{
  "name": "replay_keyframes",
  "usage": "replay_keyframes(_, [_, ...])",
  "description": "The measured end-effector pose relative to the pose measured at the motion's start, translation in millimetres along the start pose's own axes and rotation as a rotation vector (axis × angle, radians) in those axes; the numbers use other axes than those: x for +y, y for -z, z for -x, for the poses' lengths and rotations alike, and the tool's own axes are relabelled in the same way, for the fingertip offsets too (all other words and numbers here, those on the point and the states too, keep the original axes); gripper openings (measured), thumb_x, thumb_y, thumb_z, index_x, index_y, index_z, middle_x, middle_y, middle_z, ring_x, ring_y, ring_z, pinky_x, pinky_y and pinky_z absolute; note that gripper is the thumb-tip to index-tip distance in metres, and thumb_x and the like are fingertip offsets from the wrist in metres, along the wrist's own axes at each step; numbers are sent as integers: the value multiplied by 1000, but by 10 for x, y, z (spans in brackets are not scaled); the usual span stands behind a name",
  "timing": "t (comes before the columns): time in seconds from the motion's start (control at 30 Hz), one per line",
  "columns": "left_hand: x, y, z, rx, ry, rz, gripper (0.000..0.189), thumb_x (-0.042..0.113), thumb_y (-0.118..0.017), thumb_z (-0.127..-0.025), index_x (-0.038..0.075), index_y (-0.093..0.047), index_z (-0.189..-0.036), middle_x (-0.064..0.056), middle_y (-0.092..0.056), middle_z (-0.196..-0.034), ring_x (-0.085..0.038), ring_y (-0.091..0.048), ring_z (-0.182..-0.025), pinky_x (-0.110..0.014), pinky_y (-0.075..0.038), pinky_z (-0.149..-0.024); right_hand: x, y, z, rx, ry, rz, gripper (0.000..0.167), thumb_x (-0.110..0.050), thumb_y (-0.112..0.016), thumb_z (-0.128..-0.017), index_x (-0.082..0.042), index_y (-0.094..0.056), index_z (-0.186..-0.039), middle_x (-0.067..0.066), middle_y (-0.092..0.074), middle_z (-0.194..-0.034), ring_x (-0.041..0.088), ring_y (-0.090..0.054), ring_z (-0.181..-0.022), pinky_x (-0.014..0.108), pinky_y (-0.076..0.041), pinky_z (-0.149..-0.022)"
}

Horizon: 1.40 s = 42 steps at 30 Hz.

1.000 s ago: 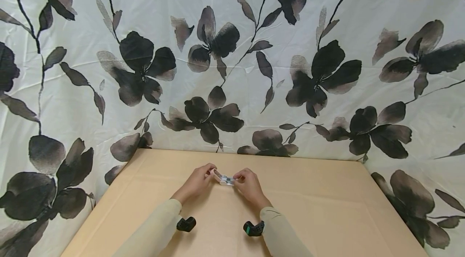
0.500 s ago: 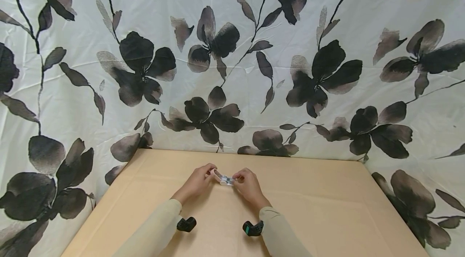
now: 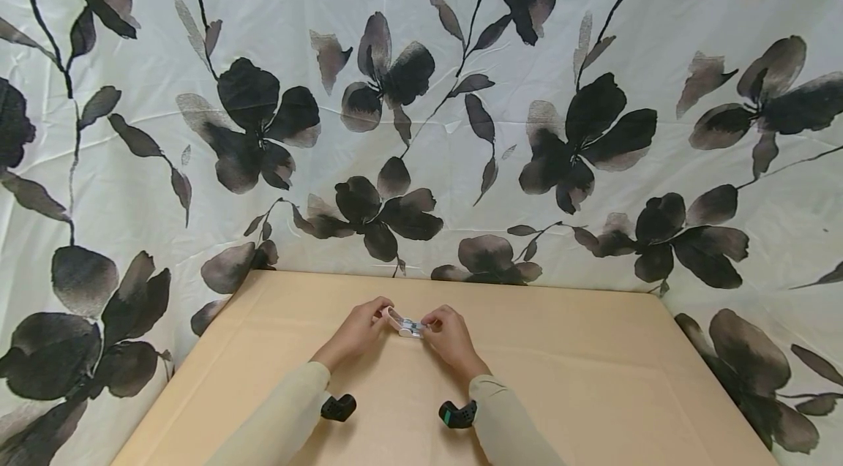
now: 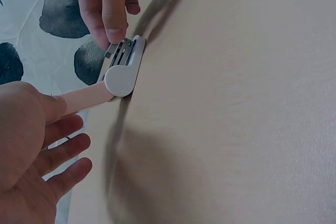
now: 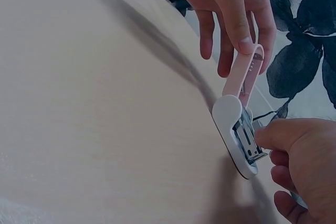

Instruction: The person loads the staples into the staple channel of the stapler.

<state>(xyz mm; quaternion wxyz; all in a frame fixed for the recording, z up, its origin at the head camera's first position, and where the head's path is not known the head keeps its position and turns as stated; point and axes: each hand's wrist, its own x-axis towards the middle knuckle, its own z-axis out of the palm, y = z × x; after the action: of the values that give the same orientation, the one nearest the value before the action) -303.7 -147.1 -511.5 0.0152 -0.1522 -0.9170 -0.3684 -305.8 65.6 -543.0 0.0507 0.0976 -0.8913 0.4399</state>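
A small pink-and-white stapler (image 3: 410,328) is held between my two hands over the table, opened wide at its hinge. My left hand (image 3: 358,328) pinches the end of its pink top arm (image 4: 86,98) between thumb and index finger, the other fingers spread loosely. At the opposite end, my right hand (image 3: 452,338) grips the metal staple magazine (image 5: 248,139) with thumb and fingertips. In the right wrist view the magazine lies along the white base (image 5: 227,119). Whether staples are inside cannot be made out.
A tan-covered table (image 3: 579,371) spreads beneath both hands. Behind it hangs a white cloth (image 3: 487,232) printed with dark flowers. Black devices sit at both wrists, the left one (image 3: 339,407) and the right one (image 3: 457,415).
Almost nothing differs; both hands keep their grip on the stapler in the same place. The right wrist has shifted very slightly left.
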Motion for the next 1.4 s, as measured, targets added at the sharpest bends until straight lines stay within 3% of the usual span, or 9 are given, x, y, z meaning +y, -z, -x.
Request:
replay_keyframes(0.3, [8,0,9,-10,29,11,22,6,-59,-104,5,-64,-125,-9,-70,-111,-25,-66,-105,-47,-57,-95,12,-24,3,7,-7,0,6,-7,-79,-89,-9,-75,-93,3,-62,-97,16,-55,-88,27,-49,-79])
replay_keyframes(1.03, [2,4,5,-3,19,15,23,7,-59,-104,2,-63,-126,-11,-71,-112,-26,-67,-105,-47,-57,-94,33,-59,-25,25,22,1,6,-6,-79,-89,-7,-75,-92,4,-62,-93,14,-54,-84,24,-46,-74])
replay_keyframes(1.4, [6,2,0,-9,24,6,22,7,-58,-104,3,-63,-126,-11,-71,-112,-24,-66,-103,-45,-57,-93,16,-62,-38,12,-2,-6,4,-8,-79,-90,-8,-75,-92,2,-60,-93,13,-51,-83,23,-43,-73])
